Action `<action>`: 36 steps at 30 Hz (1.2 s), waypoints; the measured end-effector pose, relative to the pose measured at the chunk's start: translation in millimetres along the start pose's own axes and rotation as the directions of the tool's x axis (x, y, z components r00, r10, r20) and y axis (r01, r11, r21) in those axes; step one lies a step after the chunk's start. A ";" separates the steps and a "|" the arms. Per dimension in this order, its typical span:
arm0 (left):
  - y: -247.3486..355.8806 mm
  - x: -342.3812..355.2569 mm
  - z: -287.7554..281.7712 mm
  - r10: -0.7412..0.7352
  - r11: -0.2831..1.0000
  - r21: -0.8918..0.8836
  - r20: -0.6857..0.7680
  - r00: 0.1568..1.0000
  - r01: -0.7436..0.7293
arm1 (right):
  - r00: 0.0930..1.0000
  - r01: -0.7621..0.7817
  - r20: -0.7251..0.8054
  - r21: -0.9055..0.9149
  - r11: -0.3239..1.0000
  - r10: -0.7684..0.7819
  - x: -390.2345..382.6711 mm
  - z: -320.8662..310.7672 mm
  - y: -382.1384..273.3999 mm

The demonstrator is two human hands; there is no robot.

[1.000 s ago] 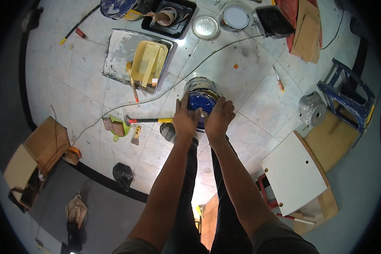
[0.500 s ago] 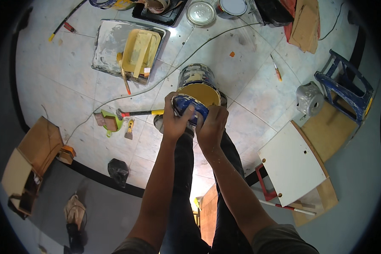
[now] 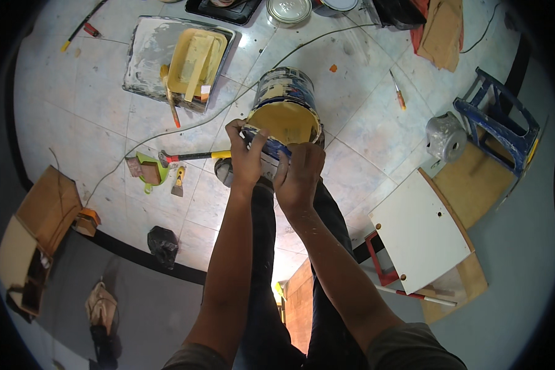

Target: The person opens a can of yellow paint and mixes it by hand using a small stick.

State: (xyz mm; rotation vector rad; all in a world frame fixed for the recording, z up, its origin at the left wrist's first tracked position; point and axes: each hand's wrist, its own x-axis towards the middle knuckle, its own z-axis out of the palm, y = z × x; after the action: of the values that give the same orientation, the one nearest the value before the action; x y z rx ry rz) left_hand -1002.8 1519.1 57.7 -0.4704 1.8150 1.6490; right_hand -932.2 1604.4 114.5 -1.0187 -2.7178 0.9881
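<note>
A paint bucket (image 3: 285, 86) with a smeared, label-covered side lies tipped between my feet, its mouth facing me. Yellow paint (image 3: 286, 120) shows inside it. My left hand (image 3: 246, 154) and my right hand (image 3: 301, 172) are both closed on a round blue lid (image 3: 271, 143) with pale paint on its rim. They hold it tilted at the near edge of the bucket's mouth. The fingers hide much of the lid. Left of the bucket, a hammer (image 3: 191, 156) with a black and yellow handle lies on the tiles.
Left stands a grey tray (image 3: 144, 58) with a yellow paint tray (image 3: 177, 83) and a brush (image 3: 171, 105). A scraper (image 3: 178, 182) lies near a green dustpan (image 3: 151, 172). A cable (image 3: 209, 117) crosses the floor. A screwdriver (image 3: 399, 92) and a blue stool (image 3: 499, 120) are right.
Both hands have tipped the lid so less of its blue face shows. The bucket's mouth looks larger and more open to view. The whole scene has shifted slightly up and left.
</note>
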 end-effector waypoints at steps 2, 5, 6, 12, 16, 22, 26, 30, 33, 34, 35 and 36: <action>-7.3 -2.5 -6.7 0.003 0.998 -0.062 0.007 1.000 -0.003 | 0.999 0.008 0.037 0.022 1.000 -0.009 -5.8 -0.1 -2.4; -31.1 0.1 -36.7 -0.061 0.998 -0.033 0.022 0.998 0.061 | 0.997 0.049 0.063 0.071 0.996 -0.053 -11.3 6.8 -10.4; -33.6 -0.4 -38.1 -0.064 0.997 -0.032 0.027 0.998 0.065 | 0.996 0.074 0.053 0.080 0.994 -0.078 -12.2 9.1 -11.3; -39.8 -2.8 -43.0 -0.165 0.976 -0.141 0.014 0.986 0.165 | 0.992 0.067 0.103 0.095 0.993 -0.077 -14.1 12.5 -17.4; -37.6 0.1 -44.1 -0.188 0.964 -0.189 0.002 0.982 0.185 | 0.991 0.111 0.068 0.094 0.989 -0.117 -11.9 13.0 -19.1; -32.3 7.7 -50.7 -0.197 0.957 -0.204 0.067 0.978 0.207 | 0.981 0.138 0.120 0.142 0.980 -0.155 -8.7 11.2 -19.2; -20.8 10.8 -43.7 -0.197 0.957 -0.198 0.085 0.977 0.211 | 0.982 0.138 0.108 0.159 0.978 -0.157 -6.4 10.2 -17.2; -5.7 15.3 -32.3 -0.287 0.952 -0.111 0.000 0.958 0.285 | 0.988 0.123 0.070 0.182 0.976 -0.138 2.2 5.1 -14.0; 5.7 22.8 -22.3 -0.328 0.944 -0.032 0.035 0.944 0.329 | 0.999 0.047 -0.030 0.203 0.978 -0.042 8.6 6.6 -9.2; 10.1 25.0 -17.4 -0.328 0.944 -0.030 0.035 0.944 0.329 | 0.999 0.046 -0.031 0.203 0.978 -0.040 11.2 7.3 -3.3; 13.5 26.8 -10.8 -0.334 0.942 0.055 0.068 0.940 0.330 | 0.999 0.004 -0.040 0.200 0.980 0.004 14.7 6.5 6.4; 16.8 29.2 -0.5 -0.338 0.937 0.136 0.107 0.935 0.323 | 0.997 -0.034 -0.055 0.191 0.981 0.045 20.6 2.8 17.7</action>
State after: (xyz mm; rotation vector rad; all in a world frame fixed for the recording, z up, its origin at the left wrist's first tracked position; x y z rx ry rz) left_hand -1035.1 1525.6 51.1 -0.5700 1.6240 1.3055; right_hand -939.0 1625.6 98.7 -1.0523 -2.5072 1.1775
